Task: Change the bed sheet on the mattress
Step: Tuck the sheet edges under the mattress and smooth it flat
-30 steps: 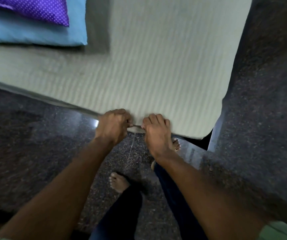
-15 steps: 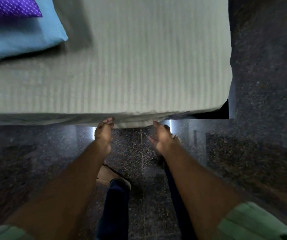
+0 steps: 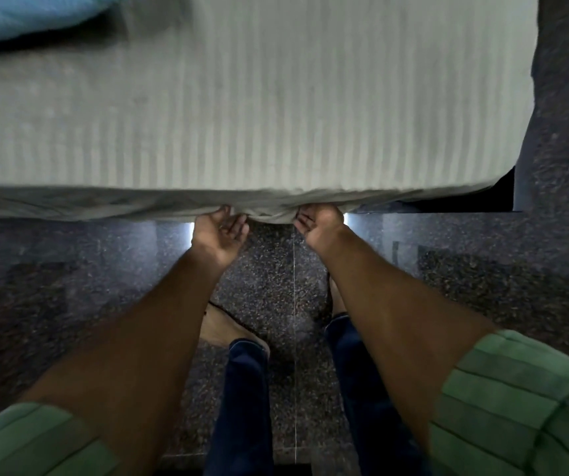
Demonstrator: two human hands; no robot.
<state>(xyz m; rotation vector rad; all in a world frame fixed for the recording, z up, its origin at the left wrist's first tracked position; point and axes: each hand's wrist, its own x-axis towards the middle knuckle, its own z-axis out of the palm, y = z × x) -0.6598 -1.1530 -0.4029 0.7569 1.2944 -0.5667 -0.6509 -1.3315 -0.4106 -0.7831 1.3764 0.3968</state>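
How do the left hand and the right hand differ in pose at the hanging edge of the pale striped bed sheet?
The left hand lies palm up with its fingers loosely bent, while the right hand curls its fingers more tightly. The left hand's fingertips reach under the pale striped bed sheet; the right hand's tuck into a bunched fold. Both meet the sheet's hanging edge from below, side by side.

I see a dark speckled polished stone floor (image 3: 70,269) with bright reflected light patches (image 3: 353,221) and a thin seam (image 3: 294,304).

One sheet (image 3: 241,115), one pillow (image 3: 18,18), two hands.
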